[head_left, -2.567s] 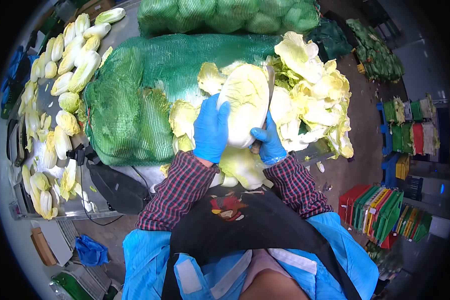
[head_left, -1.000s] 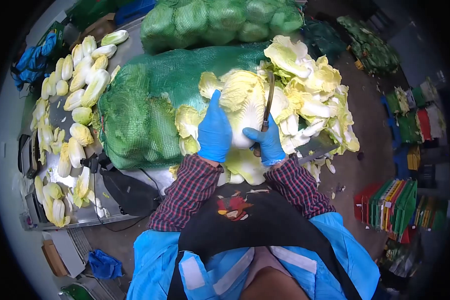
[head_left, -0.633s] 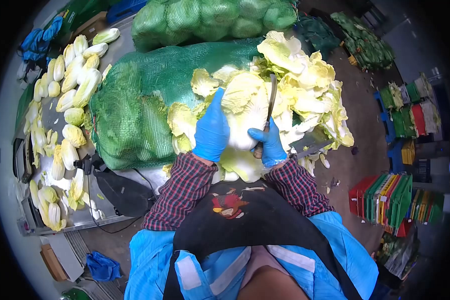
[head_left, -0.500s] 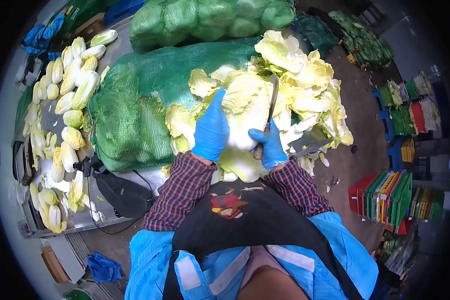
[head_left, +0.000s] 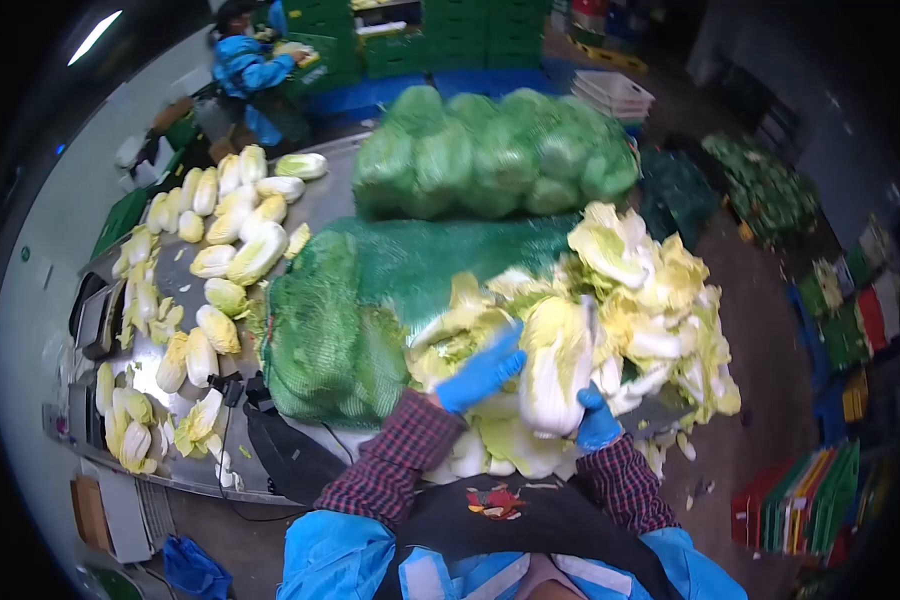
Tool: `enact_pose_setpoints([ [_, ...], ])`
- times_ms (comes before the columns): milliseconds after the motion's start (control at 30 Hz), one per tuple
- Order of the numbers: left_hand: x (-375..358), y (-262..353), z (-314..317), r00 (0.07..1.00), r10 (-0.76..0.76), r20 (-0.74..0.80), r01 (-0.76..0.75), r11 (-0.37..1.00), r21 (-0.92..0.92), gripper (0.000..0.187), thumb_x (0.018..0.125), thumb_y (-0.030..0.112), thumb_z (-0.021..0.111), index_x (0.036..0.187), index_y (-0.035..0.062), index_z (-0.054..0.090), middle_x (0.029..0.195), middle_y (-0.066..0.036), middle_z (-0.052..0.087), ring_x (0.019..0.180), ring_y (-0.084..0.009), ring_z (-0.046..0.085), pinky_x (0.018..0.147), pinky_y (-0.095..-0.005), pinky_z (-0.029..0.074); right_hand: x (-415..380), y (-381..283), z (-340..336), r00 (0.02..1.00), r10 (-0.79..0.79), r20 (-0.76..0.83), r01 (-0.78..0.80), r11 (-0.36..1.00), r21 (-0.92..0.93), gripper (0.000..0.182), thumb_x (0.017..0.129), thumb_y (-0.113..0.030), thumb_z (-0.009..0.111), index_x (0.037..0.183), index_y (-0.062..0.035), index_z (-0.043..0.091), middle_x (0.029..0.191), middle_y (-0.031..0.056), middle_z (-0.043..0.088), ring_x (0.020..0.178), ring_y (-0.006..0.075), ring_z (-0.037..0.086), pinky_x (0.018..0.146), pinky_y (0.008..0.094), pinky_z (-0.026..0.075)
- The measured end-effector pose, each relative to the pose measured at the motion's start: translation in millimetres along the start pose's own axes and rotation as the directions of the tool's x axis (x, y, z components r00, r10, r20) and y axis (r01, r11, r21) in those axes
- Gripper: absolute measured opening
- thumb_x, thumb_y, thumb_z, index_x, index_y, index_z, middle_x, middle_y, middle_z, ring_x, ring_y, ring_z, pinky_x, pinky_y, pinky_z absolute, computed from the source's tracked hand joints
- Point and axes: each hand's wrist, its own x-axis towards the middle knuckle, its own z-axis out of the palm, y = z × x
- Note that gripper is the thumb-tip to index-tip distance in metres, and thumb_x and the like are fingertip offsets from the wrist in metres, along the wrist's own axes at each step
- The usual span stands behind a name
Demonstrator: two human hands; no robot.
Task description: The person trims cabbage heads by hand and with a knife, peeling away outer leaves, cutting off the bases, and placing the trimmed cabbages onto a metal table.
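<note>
A trimmed napa cabbage [head_left: 553,375] stands before me among loose leaves, its white base towards me. My left hand [head_left: 482,370], in a blue glove, is left of it with the fingers stretched out and holds nothing. On the cabbage's right, my gloved right hand [head_left: 598,420] is closed round a knife [head_left: 589,318]; its blade points away from me and is blurred, and the handle is hidden. Loose cabbage leaves [head_left: 670,340] are heaped to the right. A green mesh sack [head_left: 330,340] with cabbages in it lies to the left.
Several trimmed cabbages [head_left: 258,252] lie on the metal table [head_left: 320,185] at left. A full mesh sack [head_left: 490,155] lies across the far side. A co-worker [head_left: 250,70] in blue handles a crate at the back. Coloured crates [head_left: 800,500] stand on the floor at right.
My view has tilted up, bringing the co-worker into sight. My left hand has come down from upright to reaching towards the cabbage. The knife stays in my right hand beside the cabbage.
</note>
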Motion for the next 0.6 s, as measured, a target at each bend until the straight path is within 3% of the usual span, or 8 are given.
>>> enact_pose_setpoints([
  [33,-3,4,12,0.993,-0.062,0.101,0.111,0.773,-0.624,0.055,0.099,0.032,0.048,0.143,0.0003,0.034,0.145,-0.012,0.039,0.131,-0.0207,0.04,0.111,-0.034,0.031,4,0,7,1.0,0.007,0.028,-0.007,1.0,-0.008,0.073,0.079,-0.016,0.066,0.143,-0.0039,0.032,0.136,0.0171,0.049,0.124,0.0328,0.05,0.105,0.0473,0.043],
  [133,-14,4,23,0.999,-0.013,-0.042,-0.017,0.766,-0.642,0.053,0.101,0.034,0.045,0.14,0.0001,0.038,0.138,-0.012,0.047,0.124,-0.0195,0.048,0.108,-0.0344,0.037,16,4,19,0.998,0.01,0.059,-0.008,1.0,-0.02,0.079,0.077,-0.022,0.074,0.142,-0.0034,0.033,0.133,0.0176,0.051,0.122,0.0319,0.052,0.101,0.0451,0.047],
  [233,-16,13,24,0.971,-0.004,-0.238,-0.14,0.799,-0.585,0.047,0.101,0.031,0.043,0.136,-0.0012,0.043,0.129,-0.012,0.054,0.114,-0.0188,0.054,0.099,-0.033,0.044,22,9,6,0.971,0.137,-0.195,-0.131,0.99,0.042,0.084,0.074,-0.03,0.079,0.14,-0.0043,0.034,0.13,0.0145,0.053,0.113,0.0288,0.058,0.092,0.0424,0.053],
  [367,-9,-1,17,0.842,-0.062,-0.536,-0.167,0.915,-0.368,0.042,0.101,0.03,0.043,0.127,-0.002,0.05,0.113,-0.009,0.062,0.097,-0.0166,0.061,0.084,-0.0309,0.051,27,25,19,0.997,-0.008,-0.071,-0.006,0.981,-0.193,0.085,0.074,-0.031,0.079,0.14,-0.0045,0.034,0.126,0.0135,0.056,0.107,0.028,0.062,0.089,0.0425,0.054],
  [467,-1,-18,9,0.672,-0.047,-0.739,-0.282,0.907,-0.314,0.035,0.1,0.027,0.045,0.112,-0.004,0.058,0.097,-0.011,0.065,0.082,-0.0199,0.061,0.078,-0.0359,0.05,33,26,20,0.992,0.125,-0.022,-0.127,0.963,-0.237,0.088,0.069,-0.031,0.083,0.141,-0.0165,0.034,0.13,0.0095,0.053,0.102,0.026,0.062,0.061,0.0408,0.057],
  [500,-4,-16,0,0.667,-0.046,-0.743,-0.286,0.905,-0.314,0.035,0.1,0.027,0.045,0.112,-0.004,0.058,0.097,-0.011,0.065,0.082,-0.0199,0.061,0.078,-0.0359,0.05,36,40,27,0.998,-0.024,-0.058,0.011,0.977,-0.214,0.081,0.069,-0.033,0.081,0.138,-0.0223,0.039,0.126,0.0076,0.056,0.095,0.0247,0.063,0.046,0.0316,0.05],
  [567,-14,-9,-17,0.805,-0.364,-0.469,-0.258,0.497,-0.829,0.029,0.099,0.022,0.047,0.107,-0.004,0.058,0.098,-0.013,0.066,0.081,-0.0244,0.063,0.074,-0.0381,0.049,45,51,-6,0.997,0.007,-0.081,-0.013,0.997,-0.075,0.076,0.071,-0.035,0.079,0.136,-0.0236,0.042,0.125,0.0066,0.057,0.096,0.0244,0.063,0.046,0.0308,0.049],
  [600,-10,-31,-15,0.801,-0.37,-0.471,-0.264,0.488,-0.832,0.029,0.099,0.022,0.047,0.107,-0.004,0.058,0.098,-0.013,0.066,0.081,-0.0244,0.063,0.074,-0.0381,0.049,49,54,-16,0.994,0.041,-0.102,-0.034,0.997,0.068,0.071,0.072,-0.037,0.077,0.134,-0.0249,0.045,0.123,0.0056,0.058,0.096,0.0242,0.063,0.046,0.03,0.049],
])
